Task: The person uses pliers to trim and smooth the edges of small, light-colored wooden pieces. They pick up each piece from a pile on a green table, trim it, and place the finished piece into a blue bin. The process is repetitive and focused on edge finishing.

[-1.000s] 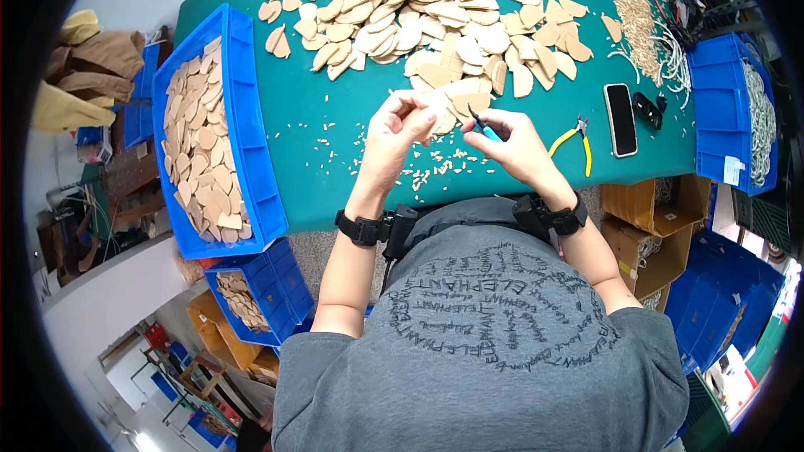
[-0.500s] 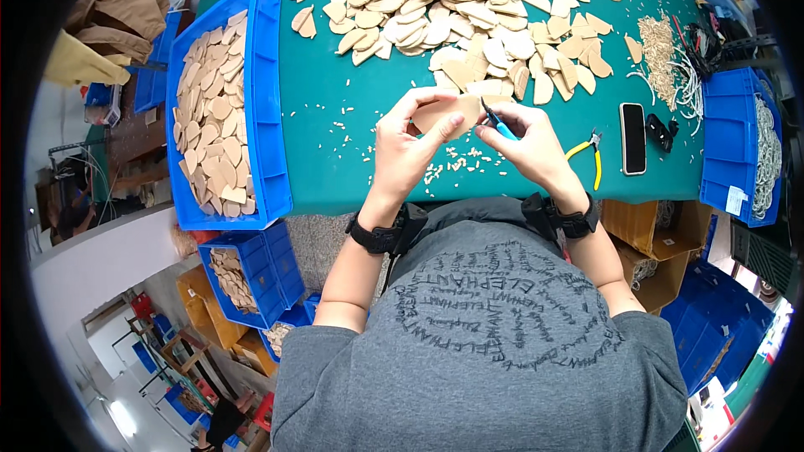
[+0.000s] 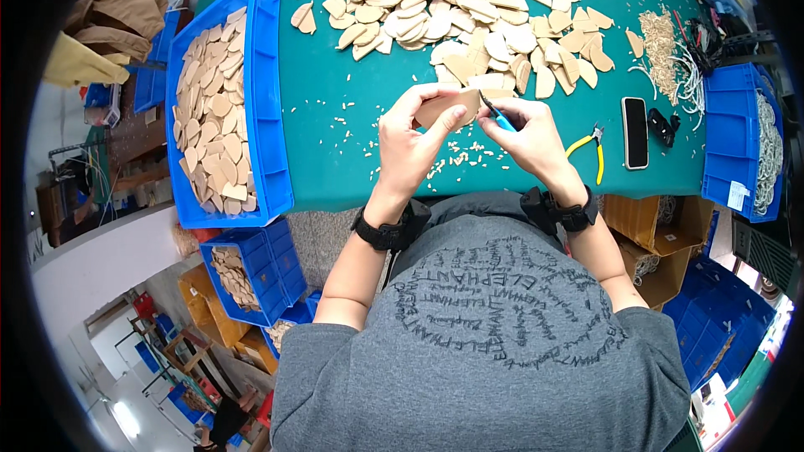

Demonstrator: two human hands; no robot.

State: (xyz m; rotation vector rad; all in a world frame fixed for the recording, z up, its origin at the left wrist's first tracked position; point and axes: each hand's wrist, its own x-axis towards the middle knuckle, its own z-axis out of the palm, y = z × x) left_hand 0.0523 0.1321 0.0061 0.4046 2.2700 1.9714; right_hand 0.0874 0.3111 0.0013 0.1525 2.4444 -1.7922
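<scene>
My left hand [image 3: 412, 146] holds a flat, pale wooden piece [image 3: 448, 105] above the green table [image 3: 335, 100]. My right hand [image 3: 526, 138] grips a small blue-handled tool [image 3: 499, 118] whose tip touches the right edge of that piece. Small light chips [image 3: 456, 155] lie scattered on the table under my hands. A large heap of similar wooden pieces [image 3: 469, 8] spreads over the far part of the table.
A long blue bin [image 3: 264, 117] of wooden pieces stands at the left. Yellow-handled pliers [image 3: 593, 151], a black phone [image 3: 636, 131] and a pile of thin sticks [image 3: 662, 42] lie at the right, beside another blue bin [image 3: 733, 138]. More blue bins [image 3: 272, 272] sit below the table.
The view has shifted slightly. Both hands stay together over the table's near edge, still working the tool against the wooden piece.
</scene>
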